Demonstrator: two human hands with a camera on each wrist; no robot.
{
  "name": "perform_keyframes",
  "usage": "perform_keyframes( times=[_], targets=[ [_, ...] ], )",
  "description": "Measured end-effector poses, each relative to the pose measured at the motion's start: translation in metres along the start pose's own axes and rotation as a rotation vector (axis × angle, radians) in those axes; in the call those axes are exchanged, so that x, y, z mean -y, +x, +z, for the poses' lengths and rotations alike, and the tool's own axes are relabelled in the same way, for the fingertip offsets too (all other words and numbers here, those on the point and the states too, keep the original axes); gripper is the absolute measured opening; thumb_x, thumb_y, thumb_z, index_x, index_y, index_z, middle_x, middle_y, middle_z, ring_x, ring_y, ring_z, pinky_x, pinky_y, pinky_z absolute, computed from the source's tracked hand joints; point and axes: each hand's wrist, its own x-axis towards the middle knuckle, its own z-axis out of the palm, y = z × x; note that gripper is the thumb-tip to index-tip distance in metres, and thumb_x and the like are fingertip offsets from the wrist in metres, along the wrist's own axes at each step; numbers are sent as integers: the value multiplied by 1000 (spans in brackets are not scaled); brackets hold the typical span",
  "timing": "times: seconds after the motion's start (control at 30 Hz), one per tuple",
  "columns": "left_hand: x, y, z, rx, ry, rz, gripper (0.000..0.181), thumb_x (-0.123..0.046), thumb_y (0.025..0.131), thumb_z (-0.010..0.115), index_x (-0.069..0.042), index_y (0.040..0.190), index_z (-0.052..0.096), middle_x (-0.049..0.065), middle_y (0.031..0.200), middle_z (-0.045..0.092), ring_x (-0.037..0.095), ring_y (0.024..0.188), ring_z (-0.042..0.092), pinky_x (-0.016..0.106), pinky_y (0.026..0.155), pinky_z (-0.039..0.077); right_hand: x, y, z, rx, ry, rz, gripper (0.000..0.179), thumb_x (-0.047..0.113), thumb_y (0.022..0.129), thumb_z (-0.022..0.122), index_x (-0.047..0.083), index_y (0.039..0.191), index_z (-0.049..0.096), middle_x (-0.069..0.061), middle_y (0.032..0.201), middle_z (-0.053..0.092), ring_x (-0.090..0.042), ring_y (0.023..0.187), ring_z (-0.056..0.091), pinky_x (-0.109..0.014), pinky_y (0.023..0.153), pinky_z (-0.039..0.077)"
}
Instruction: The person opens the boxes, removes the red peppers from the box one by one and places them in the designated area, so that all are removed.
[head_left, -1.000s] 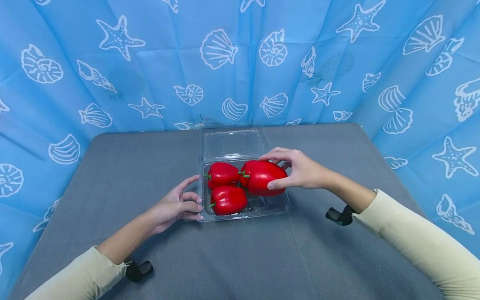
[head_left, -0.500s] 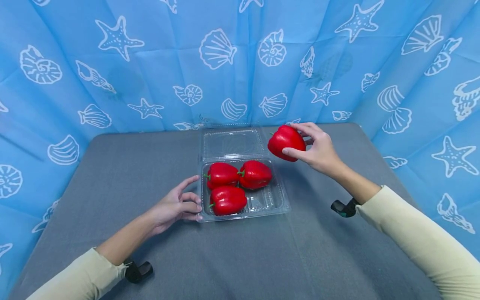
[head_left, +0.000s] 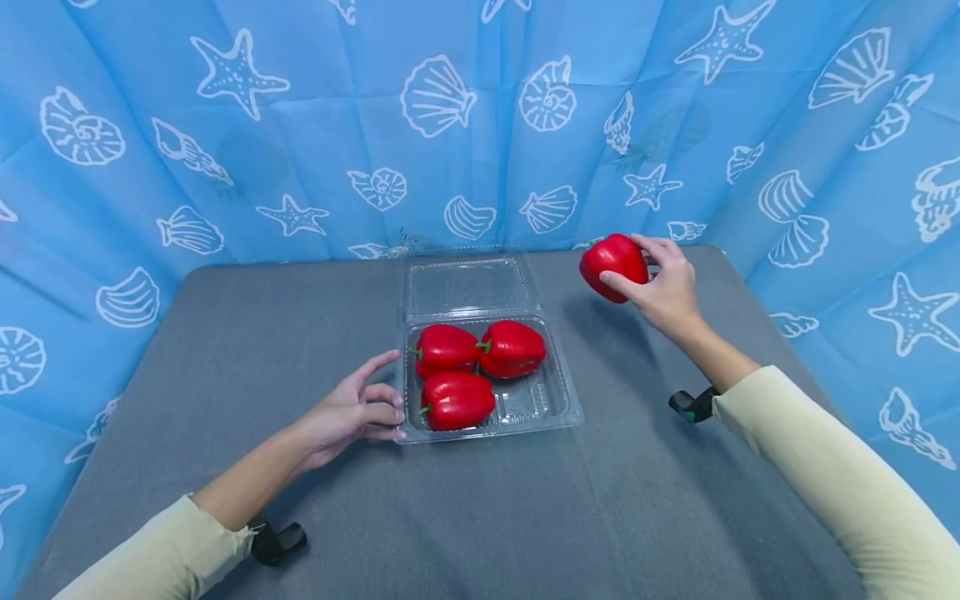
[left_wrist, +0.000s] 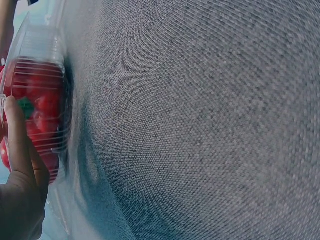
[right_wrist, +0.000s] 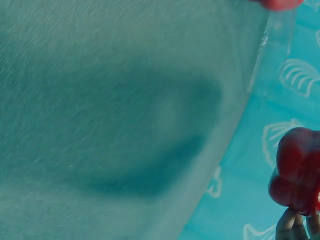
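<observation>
My right hand point(head_left: 670, 283) holds a red bell pepper point(head_left: 613, 265) in the air, thumb in front and fingers behind, over the far right of the table. The right wrist view shows that bell pepper point(right_wrist: 298, 170) with fingertips under it. Three more red bell peppers lie in a clear plastic clamshell box point(head_left: 566, 417): one at the back left point(head_left: 446, 348), one at the back right point(head_left: 513, 348), one at the front left point(head_left: 457, 400). My left hand point(head_left: 352, 412) touches the box's left edge with extended fingers. In the left wrist view those fingers lie along the clear wall point(left_wrist: 35, 42).
The box's clear lid point(head_left: 468, 287) stands open behind it, toward the back edge. Grey cloth covers the table point(head_left: 480, 517). A blue curtain point(head_left: 315, 133) with white shells and starfish rises behind and at both sides. Black wrist mounts point(head_left: 277, 543) hang under both forearms.
My right hand has lifted the bell pepper out from above the box's right side and carried it right and toward the back. The left hand and the box have stayed put.
</observation>
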Motion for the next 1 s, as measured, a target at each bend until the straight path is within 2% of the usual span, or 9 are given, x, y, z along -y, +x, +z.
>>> perform_keyframes(
  times=[0.07,0.3,0.77,1.0],
  targets=[
    [0,0,0,1,-3,0,84,0,93,62,-19,158,12,7,98,59,21,86,65,43,86,58,-7,1,-1,-2,-14,31,69,21,81,83,5,141,53,-16,135,52,-33,118,51,-55,89,53],
    [-1,-1,0,1,-2,2,84,0,93,62,-19,158,12,7,99,59,21,86,65,43,87,58,-28,3,-7,-8,-58,139,72,23,83,81,5,145,48,-19,137,47,-37,124,46,-60,92,51],
    [-1,-2,0,13,-12,1,84,1,93,61,-19,159,11,6,99,59,20,86,65,43,87,58,-64,-1,-18,75,-152,306,77,27,89,75,3,151,36,-26,142,39,-43,136,32,-65,94,47],
    [-1,-3,0,15,-12,5,84,1,94,60,-19,159,11,7,99,59,20,87,65,43,87,58,-71,-2,-18,160,-242,354,81,26,88,74,-2,152,32,-30,141,37,-48,133,34,-65,92,48]
  ],
)
